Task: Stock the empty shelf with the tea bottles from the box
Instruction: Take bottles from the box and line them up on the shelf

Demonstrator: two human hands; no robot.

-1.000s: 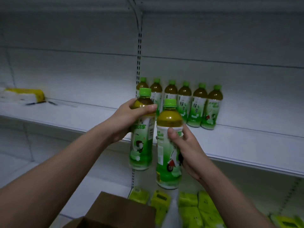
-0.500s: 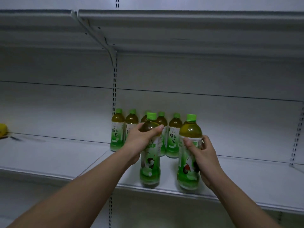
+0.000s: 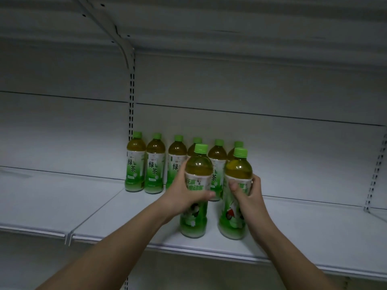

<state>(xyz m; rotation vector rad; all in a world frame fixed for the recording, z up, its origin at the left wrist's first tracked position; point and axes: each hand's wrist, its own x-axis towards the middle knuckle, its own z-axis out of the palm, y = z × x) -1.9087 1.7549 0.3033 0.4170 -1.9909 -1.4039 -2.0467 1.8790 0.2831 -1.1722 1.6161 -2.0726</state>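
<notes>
Worn at head height, faced forward and slightly down at the white shelf, close in; forearms entered from 6 o'clock, bottle row toward 12.

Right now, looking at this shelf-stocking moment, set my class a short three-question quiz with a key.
1. True or false: each hand grips one tea bottle.
2. How many bottles stand in the back row against the shelf's rear panel? A) four B) six C) nine
3. Fill in: the two gripped bottles stand ____ the back row, nearer the shelf's front edge.

Key
1. True: the left hand holds the left bottle and the right hand holds the right bottle, fingers wrapped round the labels.
2. B: six in the back row.
3. In front of, on the shelf.
</notes>
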